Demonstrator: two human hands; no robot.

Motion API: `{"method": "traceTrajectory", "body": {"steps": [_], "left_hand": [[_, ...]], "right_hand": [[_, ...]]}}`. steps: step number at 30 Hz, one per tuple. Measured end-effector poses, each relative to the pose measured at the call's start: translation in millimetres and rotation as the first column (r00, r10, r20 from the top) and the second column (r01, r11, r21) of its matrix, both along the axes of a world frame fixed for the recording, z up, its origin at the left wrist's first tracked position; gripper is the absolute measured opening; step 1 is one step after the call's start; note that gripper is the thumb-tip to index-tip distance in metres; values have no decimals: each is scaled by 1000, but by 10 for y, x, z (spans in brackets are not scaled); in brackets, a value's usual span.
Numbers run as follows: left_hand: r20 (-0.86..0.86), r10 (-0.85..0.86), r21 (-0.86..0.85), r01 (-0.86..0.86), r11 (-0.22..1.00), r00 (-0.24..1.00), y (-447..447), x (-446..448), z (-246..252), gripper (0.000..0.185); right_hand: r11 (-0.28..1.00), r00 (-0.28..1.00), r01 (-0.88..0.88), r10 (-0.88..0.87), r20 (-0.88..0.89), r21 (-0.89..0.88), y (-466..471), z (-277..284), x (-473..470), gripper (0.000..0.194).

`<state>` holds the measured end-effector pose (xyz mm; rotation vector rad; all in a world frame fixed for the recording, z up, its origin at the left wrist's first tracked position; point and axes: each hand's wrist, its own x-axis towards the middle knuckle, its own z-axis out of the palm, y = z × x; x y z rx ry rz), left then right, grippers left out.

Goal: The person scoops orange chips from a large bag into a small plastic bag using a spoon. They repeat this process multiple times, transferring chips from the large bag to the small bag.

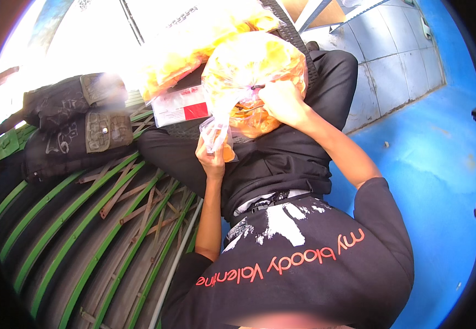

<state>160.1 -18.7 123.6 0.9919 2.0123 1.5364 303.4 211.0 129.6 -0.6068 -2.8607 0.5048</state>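
Note:
Above my crossed legs rests a large clear plastic bag [258, 53] full of orange-yellow chips, its film gathered into folds near the middle. My right hand [283, 103] is curled against those folds. A small dark piece, perhaps a tie, pokes out at its fingertips, and a thin edge, too unclear to name, shows just below. My left hand [212, 158] pinches crumpled clear plastic [215, 133], with an orange chip [228, 153] visible in it beside the fingers. Whether this plastic is a separate small bag or part of the large one, I cannot tell.
More bagged chips [172, 76] lie behind, washed out by glare. A white-and-red printed packet [182, 106] sits on a dark woven surface [312, 68]. Two black bags [73, 131] rest at left by a green folding metal gate [94, 230]. Floor tiles [390, 66] meet a blue wall [419, 164].

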Motion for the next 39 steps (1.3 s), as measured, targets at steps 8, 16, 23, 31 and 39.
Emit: {"method": "traceTrajectory", "body": {"steps": [8,16,23,31,39], "left_hand": [[52,-15,-57,18,998,999,-43,-22,14,34],[62,2,-33,0,999,998,-8,1,2,32],[79,7,-52,-2,999,997,-14,-26,-25,31],[71,14,-26,-12,1000,997,-2,-13,-28,30],[95,20,-25,-18,1000,995,-33,-19,-52,31]], "right_hand": [[996,997,13,-6,-82,85,91,-349,-213,8],[995,991,60,-50,-120,81,-72,-446,-267,8],[996,999,51,-49,-23,71,-15,-217,-117,9],[988,988,145,-148,-52,-49,-79,-211,-153,11],[945,960,252,-272,-71,-208,-200,-367,-518,23]]}}
